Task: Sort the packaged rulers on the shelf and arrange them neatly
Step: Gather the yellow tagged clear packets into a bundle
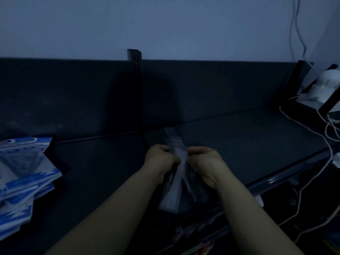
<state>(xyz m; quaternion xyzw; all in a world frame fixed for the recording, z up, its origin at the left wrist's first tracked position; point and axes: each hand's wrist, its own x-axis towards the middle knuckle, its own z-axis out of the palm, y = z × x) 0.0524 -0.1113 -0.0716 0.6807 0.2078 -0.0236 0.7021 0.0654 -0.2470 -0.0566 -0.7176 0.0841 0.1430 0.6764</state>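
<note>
The scene is dim. Over the middle of the dark shelf (248, 144), both my hands grip a bundle of long rulers in clear plastic sleeves (174, 181). My left hand (159, 161) closes on the bundle's left side. My right hand (204, 162) closes on its right side. The bundle runs from the shelf's back down past the front edge, and its lower ends fan apart. A stack of blue-and-white packaged items (24, 177) lies at the far left of the shelf.
A dark back panel (73, 98) with an upright divider post (135, 57) rises behind the shelf. White cables (329, 137) and a white device (320, 87) sit at the right end. Coloured packets (195, 236) show on a lower level below the front edge.
</note>
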